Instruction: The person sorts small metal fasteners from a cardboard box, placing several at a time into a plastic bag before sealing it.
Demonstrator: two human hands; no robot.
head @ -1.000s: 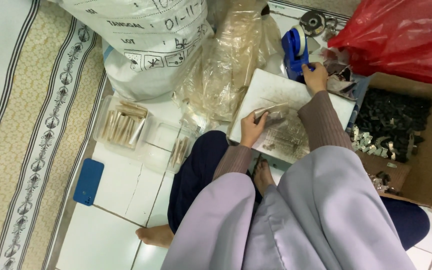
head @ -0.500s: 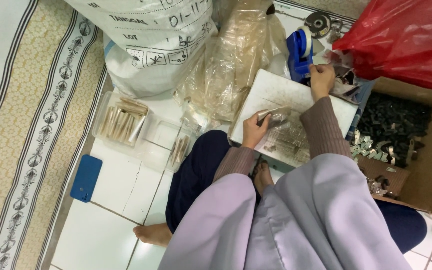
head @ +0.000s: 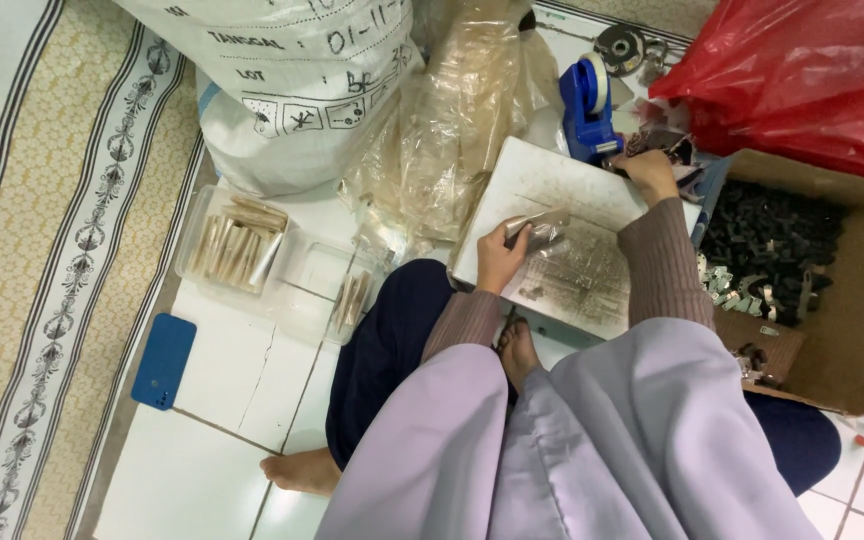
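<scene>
— What does the left hand [head: 500, 256] hold?
— It pinches a small clear plastic packet [head: 542, 226] over the white worn board [head: 542, 180] (lap level).
— The right hand [head: 649, 172]?
— At two o'clock, near the blue tape dispenser [head: 586, 108]; grip unclear.

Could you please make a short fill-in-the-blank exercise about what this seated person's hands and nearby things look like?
1. The left hand holds a small clear ____ over the white board.
2. The right hand reaches beside the ____ tape dispenser.
3. The cardboard box holds small ____ parts.

Missing words: packet; blue; black
</scene>
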